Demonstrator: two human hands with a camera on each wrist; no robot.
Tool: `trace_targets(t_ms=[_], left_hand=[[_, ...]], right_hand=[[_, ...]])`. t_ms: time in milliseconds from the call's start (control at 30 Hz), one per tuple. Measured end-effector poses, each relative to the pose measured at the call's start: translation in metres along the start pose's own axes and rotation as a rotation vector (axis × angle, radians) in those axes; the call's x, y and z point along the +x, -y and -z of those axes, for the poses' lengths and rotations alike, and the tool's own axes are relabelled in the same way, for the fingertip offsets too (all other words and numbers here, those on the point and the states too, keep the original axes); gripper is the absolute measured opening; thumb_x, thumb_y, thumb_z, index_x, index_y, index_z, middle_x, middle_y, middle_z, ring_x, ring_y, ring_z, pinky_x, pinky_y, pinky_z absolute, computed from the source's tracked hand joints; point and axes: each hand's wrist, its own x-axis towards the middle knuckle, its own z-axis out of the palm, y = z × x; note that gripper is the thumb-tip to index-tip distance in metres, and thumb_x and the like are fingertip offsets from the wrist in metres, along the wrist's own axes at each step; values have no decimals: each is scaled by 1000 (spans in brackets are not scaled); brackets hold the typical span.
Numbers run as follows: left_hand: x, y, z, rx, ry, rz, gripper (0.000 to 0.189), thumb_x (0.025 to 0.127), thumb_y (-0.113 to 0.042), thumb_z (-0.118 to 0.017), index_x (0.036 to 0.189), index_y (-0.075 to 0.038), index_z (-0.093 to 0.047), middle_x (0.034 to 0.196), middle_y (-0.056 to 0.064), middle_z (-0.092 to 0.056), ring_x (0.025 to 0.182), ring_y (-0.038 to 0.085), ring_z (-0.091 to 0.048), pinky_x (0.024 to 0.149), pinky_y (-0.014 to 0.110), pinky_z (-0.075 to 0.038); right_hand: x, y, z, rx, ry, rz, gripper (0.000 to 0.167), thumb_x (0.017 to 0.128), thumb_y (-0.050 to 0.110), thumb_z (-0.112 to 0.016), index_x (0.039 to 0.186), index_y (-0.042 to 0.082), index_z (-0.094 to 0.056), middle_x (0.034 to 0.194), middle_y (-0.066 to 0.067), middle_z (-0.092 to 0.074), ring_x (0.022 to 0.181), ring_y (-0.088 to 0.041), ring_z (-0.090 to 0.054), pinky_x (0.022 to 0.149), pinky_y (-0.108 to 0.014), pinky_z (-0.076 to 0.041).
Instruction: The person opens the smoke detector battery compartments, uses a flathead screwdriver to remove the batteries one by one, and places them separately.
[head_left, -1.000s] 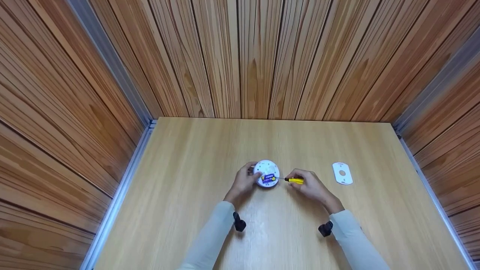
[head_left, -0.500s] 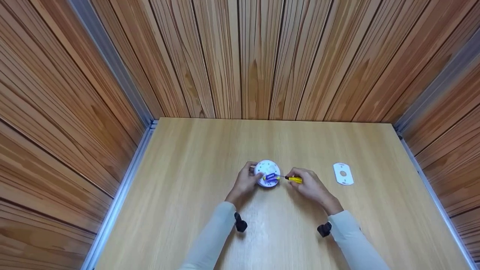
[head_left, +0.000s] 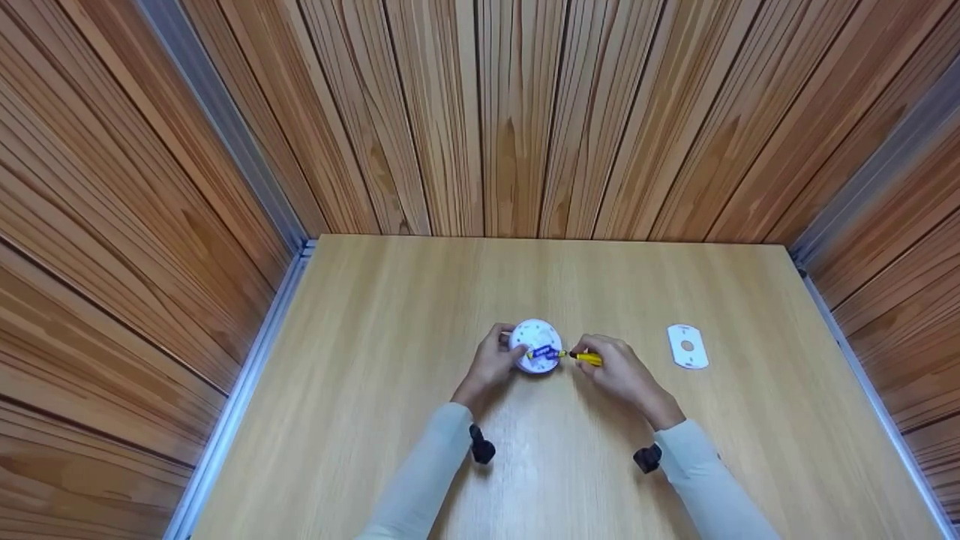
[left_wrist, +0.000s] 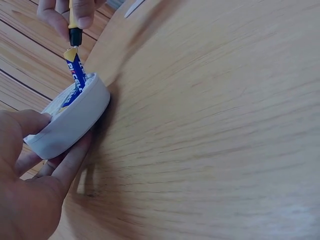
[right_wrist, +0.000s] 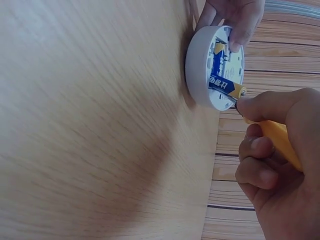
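My left hand point(head_left: 489, 364) holds a white round device point(head_left: 534, 331), thumb over its open face and fingers beneath. It looks like a smoke detector, tilted up over the table. Two blue-and-yellow batteries show in the right wrist view: one battery point(right_wrist: 219, 56) lies in the compartment, while the other battery point(right_wrist: 226, 87) slants out, its end raised past the rim. My right hand point(head_left: 621, 371) grips the yellow handle of a screwdriver point(head_left: 588, 359). In the left wrist view the screwdriver's shaft point(left_wrist: 76, 48) meets the raised battery's end; its tip is hidden behind the battery.
A white plate point(head_left: 679, 337) with rounded ends and a round hole lies on the wooden table point(head_left: 420, 300), right of the hands. Wood-panelled walls point(head_left: 510, 150) and metal rails point(head_left: 247, 390) border the table.
One battery has tilted up out of the compartment, its right end now sticking out past the device's rim. The screwdriver has shifted slightly left and up, and the device slightly right.
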Motion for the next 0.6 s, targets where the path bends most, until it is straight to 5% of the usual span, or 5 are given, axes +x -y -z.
trace_targets(t_ms=[367, 600], left_hand=[[-1, -1, 0, 8, -27, 64, 36, 105, -13, -66, 139, -10, -56, 116, 9, -62, 97, 16, -61, 78, 24, -52], [-1, -1, -1, -24, -56, 44, 36, 101, -9, -67, 136, -5, -58, 111, 9, -62, 92, 16, -61, 72, 23, -51]], right_hand=[[2, 1, 0, 13, -14, -6, 19, 98, 8, -76, 114, 17, -73, 120, -5, -75, 110, -25, -67, 103, -51, -56], [3, 4, 0, 28, -3, -59, 25, 98, 9, -76, 121, 17, -72, 125, -9, -73, 111, -29, -65, 105, -53, -55]])
